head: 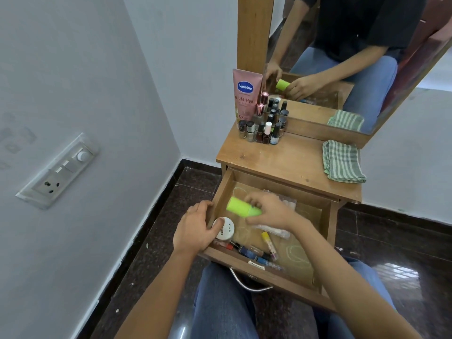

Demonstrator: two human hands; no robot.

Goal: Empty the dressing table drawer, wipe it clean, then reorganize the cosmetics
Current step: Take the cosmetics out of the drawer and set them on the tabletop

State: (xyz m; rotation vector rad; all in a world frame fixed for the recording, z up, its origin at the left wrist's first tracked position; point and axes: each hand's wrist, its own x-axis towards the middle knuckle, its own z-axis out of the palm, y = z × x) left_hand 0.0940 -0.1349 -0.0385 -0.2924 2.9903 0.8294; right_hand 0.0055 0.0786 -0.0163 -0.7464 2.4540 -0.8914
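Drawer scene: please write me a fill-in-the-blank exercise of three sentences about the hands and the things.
1. The right hand holds a ____ container over the open drawer.
2. The left hand grips the drawer's ____ wall, beside a white jar.
3. The pink tube on the tabletop carries the brand name ____.
Missing words: green; left; Vaseline.

We see two bare forearms (342,277) and blue jeans (220,302) over both legs. A thin ring (188,212) sits on a finger of the left grip (195,228). The mirror (305,113) reflects what looks like a dark short-sleeved top (367,25).
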